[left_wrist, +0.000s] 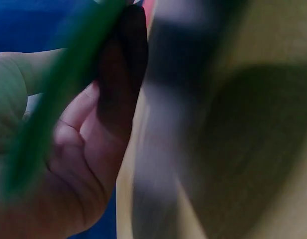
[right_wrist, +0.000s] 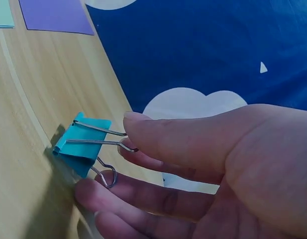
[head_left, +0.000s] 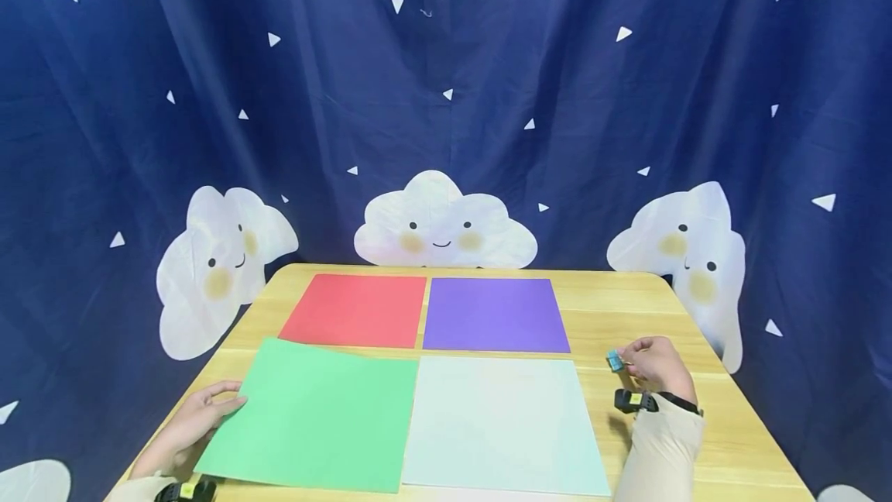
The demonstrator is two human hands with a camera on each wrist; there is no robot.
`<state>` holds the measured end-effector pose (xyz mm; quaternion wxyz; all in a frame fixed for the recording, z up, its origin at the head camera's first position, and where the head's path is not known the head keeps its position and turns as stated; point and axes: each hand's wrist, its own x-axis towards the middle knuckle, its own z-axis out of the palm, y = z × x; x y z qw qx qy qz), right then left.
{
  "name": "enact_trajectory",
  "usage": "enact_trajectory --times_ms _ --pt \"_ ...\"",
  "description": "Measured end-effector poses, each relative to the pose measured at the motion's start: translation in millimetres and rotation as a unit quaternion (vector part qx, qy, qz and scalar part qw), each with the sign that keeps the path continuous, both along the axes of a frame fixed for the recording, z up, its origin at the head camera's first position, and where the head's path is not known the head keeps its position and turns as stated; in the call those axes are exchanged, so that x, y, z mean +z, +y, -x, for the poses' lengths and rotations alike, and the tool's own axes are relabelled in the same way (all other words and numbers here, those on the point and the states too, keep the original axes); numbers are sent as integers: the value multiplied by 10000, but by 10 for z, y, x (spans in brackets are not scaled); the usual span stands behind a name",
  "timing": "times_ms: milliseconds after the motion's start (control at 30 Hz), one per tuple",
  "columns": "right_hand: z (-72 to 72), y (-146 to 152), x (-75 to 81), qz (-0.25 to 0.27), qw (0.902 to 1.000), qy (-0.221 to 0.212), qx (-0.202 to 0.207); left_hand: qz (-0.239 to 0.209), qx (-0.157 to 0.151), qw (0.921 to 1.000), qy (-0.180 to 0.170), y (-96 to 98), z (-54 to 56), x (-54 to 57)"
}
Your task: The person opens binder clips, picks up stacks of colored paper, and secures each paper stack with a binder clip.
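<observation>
On the left, my left hand point(head_left: 195, 421) holds the left edge of a green sheet of paper point(head_left: 320, 417), thumb on one side and fingers on the other. That edge is raised off the table. The left wrist view has the green sheet point(left_wrist: 68, 94) nearly edge-on and blurred. At the right of the table, my right hand point(head_left: 658, 369) holds a turquoise binder clip point(right_wrist: 86, 137) by its wire handles. The thumb lies on one handle, and the fingers curl beneath near the other. Both handles stick out toward the palm, and the clip grips no paper.
A red sheet point(head_left: 355, 310) and a purple sheet point(head_left: 495, 314) lie at the back of the wooden table point(head_left: 613, 300). A pale mint sheet point(head_left: 505, 424) lies right of the green one. Behind hangs a dark blue curtain point(head_left: 446, 130) with clouds.
</observation>
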<state>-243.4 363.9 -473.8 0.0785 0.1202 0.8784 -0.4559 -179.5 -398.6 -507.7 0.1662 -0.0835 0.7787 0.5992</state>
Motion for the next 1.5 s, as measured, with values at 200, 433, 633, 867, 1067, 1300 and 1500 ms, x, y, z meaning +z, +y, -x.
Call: enact_trajectory --times_ms 200,433,633,867,1067,1300,1500 --pt "-11 -5 31 300 9995 -107 -64 -42 447 9990 7 -37 12 44" --pt "10 26 35 279 9995 -166 -6 206 763 9969 -51 -68 23 137" --pt "20 46 48 281 9995 -139 -34 -94 885 9954 343 -38 60 173" --pt "15 52 74 44 10000 52 -16 -573 1104 9887 832 117 135 227" --pt "51 30 47 -119 9994 303 152 -851 1108 9833 1168 280 181 285" --pt "65 -6 29 -81 9993 287 242 -947 959 9786 1554 363 130 467" --pt "66 -5 66 -287 9983 403 316 531 620 9840 1582 431 148 641"
